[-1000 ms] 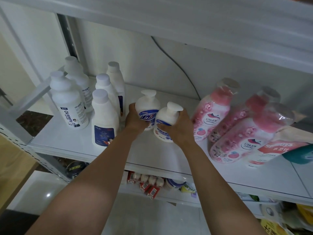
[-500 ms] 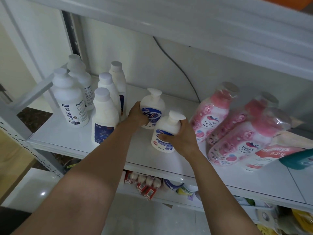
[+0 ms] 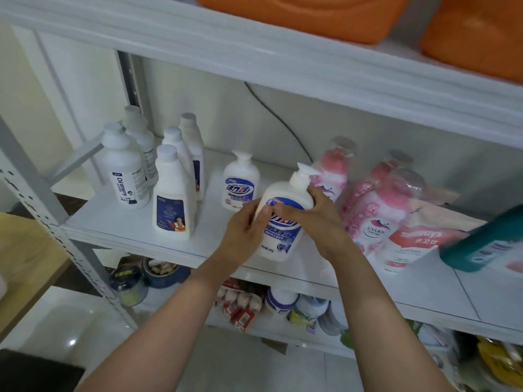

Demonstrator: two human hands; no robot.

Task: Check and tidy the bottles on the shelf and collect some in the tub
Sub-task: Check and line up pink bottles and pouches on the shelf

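Gripped by the curled left hand (image 3: 240, 236) and right hand (image 3: 315, 222), the hand-soap pump bottle (image 3: 278, 240) should be held upright while checked.

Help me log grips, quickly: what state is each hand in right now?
Left hand: grips the white plastic pump bottle with the blue label, from its left side.
Right hand: grips the same bottle, near its shoulder.
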